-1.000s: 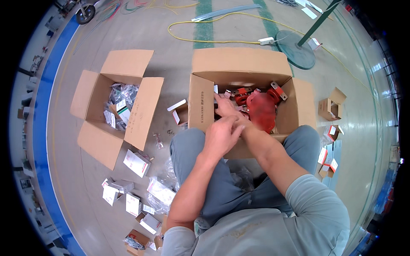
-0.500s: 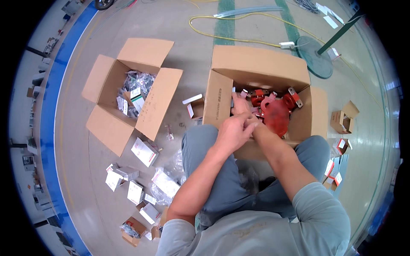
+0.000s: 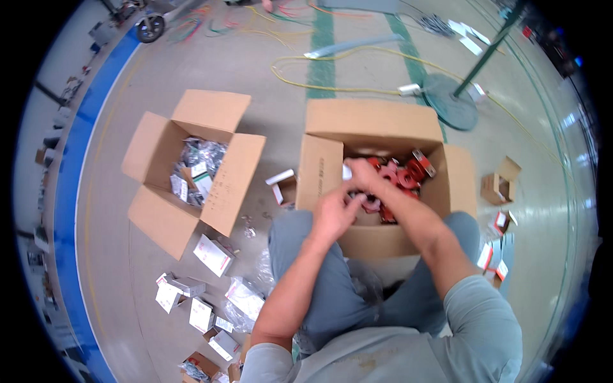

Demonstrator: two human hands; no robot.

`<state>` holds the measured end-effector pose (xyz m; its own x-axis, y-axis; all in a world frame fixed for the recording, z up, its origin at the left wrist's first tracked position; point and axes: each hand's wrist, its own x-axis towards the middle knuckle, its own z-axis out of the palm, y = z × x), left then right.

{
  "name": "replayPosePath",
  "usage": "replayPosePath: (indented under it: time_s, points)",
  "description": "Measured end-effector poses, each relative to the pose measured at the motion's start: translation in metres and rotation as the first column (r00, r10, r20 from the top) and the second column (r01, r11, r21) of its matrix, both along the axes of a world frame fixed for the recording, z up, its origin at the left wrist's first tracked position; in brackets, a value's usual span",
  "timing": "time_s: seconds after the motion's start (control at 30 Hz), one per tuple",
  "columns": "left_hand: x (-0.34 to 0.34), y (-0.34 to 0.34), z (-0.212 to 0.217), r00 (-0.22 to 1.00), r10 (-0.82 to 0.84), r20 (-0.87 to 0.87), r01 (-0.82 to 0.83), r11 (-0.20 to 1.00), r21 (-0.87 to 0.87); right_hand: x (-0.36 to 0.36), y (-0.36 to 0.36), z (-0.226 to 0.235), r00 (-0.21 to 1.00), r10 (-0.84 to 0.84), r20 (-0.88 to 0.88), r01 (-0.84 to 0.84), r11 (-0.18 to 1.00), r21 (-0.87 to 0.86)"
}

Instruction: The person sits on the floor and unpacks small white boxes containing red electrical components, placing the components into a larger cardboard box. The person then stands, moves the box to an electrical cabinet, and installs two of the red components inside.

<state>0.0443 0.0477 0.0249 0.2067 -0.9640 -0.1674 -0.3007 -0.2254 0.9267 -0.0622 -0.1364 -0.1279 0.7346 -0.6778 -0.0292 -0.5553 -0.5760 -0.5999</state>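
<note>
Both my hands meet over the left side of a large open cardboard box (image 3: pixel 377 244) between my knees. My right hand (image 3: pixel 361 175) reaches across to the left, its fingers curled in; a small white piece (image 3: pixel 347 172) shows beside them, and what they hold is hidden. Just nearer to me, my left hand (image 3: pixel 334 214) has its thumb apart from its index finger, with those fingertips close to the right hand. Its other fingers are hidden. Under the thumb lies a pink ring-shaped part (image 3: pixel 371 205). Several red metal parts (image 3: pixel 408 177) are heaped deeper in the box.
On the left stands another open carton (image 3: pixel 241 191) with plastic bags (image 3: pixel 203 153) inside. Small white boxes (image 3: pixel 213 255) and clear plastic litter the floor at lower left. Small cartons (image 3: pixel 497 188) stand at right. Beyond are a round green base with a pole (image 3: pixel 451 105) and a yellow cable (image 3: pixel 357 90).
The left hand has slid off my right wrist toward the right hand's fingers. A rounded red part near the box's middle no longer shows as before. The view has tilted, lowering the boxes in the picture.
</note>
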Motion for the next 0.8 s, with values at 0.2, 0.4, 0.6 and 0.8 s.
replayPosePath:
  time_s: [0.2,0.4,0.6,0.8]
  points:
    - [-0.002,0.0,-0.004,0.959,0.096,0.268,-0.088,0.995,-0.044,-0.066,-0.021,0.1,0.973,-0.223,-0.063,0.221,0.974,-0.044]
    - [-0.04,-0.024,0.014,0.842,0.028,0.538,0.119,0.964,-0.236,-0.125,0.025,0.156,0.829,-0.524,0.198,0.418,0.814,0.403]
    - [-0.059,-0.055,0.018,0.839,0.054,0.541,0.131,0.946,-0.297,-0.131,0.065,0.159,0.824,-0.467,0.32,0.189,0.759,0.623]
    - [-0.062,-0.061,0.003,0.864,-0.022,0.503,0.217,0.918,-0.331,-0.15,0.051,0.151,0.725,-0.518,0.454,-0.112,0.563,0.819]
